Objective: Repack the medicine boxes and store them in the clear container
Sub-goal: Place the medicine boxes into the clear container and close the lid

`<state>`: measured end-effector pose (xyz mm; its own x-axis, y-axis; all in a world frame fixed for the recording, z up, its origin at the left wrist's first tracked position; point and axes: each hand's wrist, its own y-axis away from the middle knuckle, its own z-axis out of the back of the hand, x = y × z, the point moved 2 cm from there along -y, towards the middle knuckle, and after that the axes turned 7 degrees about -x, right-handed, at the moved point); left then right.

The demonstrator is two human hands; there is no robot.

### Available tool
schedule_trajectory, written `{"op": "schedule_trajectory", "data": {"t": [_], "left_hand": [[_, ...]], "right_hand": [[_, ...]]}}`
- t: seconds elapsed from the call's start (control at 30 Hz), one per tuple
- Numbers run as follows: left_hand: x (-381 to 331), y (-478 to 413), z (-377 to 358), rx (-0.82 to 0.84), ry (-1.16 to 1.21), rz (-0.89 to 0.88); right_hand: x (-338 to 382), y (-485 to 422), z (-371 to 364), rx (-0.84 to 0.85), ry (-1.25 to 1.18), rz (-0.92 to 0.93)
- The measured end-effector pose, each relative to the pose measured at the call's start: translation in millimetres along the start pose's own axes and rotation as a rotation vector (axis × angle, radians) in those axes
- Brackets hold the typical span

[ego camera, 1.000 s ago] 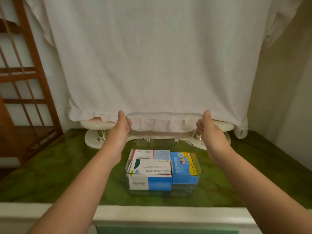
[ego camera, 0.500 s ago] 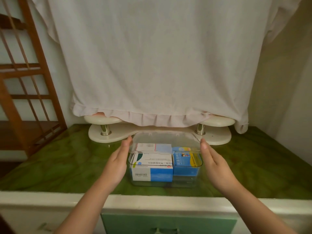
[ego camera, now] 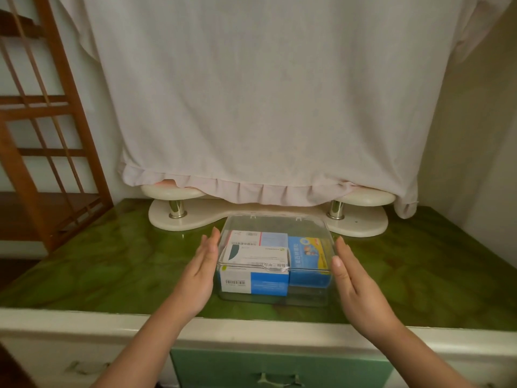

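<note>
The clear container (ego camera: 275, 295) sat lid-closed, long axis left-right, its medicine boxes (ego camera: 256, 280) lying flat inside. The left hand (ego camera: 200, 271) and right hand (ego camera: 354, 278) flanked its ends, flat, open, gripping nothing.

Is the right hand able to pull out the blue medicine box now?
Probably not as things stand: the clear plastic lid lies shut over the blue medicine box, and the right hand is open beside the clear container.

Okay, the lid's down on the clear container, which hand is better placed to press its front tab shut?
Probably the left hand. The raised tab on the lid sits left of the container's middle, nearer the left hand's fingers. The right hand is open at the far right side. Neither has a grip yet.
</note>
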<state>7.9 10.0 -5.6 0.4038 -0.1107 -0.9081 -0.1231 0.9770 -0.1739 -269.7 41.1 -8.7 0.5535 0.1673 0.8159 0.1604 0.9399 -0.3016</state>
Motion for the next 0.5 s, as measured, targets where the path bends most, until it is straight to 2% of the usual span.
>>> {"op": "schedule_trajectory", "data": {"t": [0.37, 0.43, 0.5], "left_hand": [[12, -2, -2, 0.007, 0.058, 0.012], [16, -6, 1, -0.062, 0.145, 0.081], [19, -15, 5, -0.117, 0.357, 0.211]], "right_hand": [[-8, 3, -1, 0.008, -0.060, -0.004], [-10, -1, 2, -0.035, -0.144, -0.072], [-15, -12, 6, -0.114, -0.264, -0.179]]}}
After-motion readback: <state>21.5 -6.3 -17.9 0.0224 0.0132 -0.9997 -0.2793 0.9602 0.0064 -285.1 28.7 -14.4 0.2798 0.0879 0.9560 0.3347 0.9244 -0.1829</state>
